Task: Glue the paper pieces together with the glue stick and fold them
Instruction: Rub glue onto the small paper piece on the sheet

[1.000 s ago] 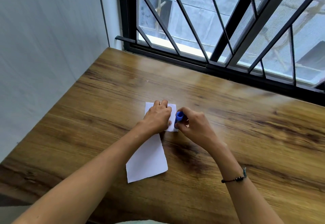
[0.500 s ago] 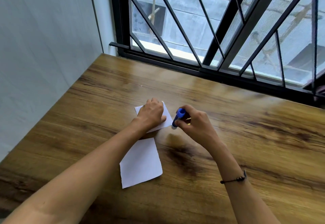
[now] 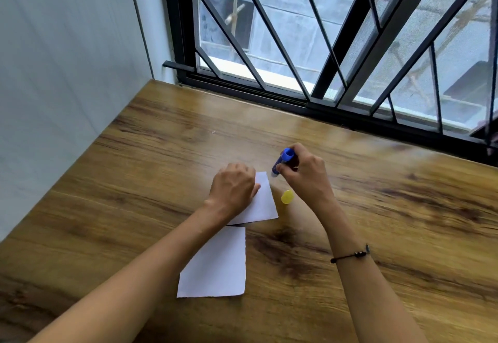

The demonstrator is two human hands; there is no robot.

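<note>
Two white paper pieces [image 3: 262, 202] lie on the wooden table [image 3: 377, 221]; left hand [image 3: 233, 190] presses the far one, fingers hidden. Right hand [image 3: 304, 174] pinches the blue glue stick [image 3: 281, 162], yellow cap [image 3: 287, 197] beside; no legible label.

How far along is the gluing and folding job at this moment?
Early to midway. Done: the yellow cap is off and lies on the table. In hand: the right hand holds the glue stick beside the far paper, which the left hand presses down. Left: the near paper lies separate, so joining and folding remain. Whether glue is already applied cannot be told.
</note>
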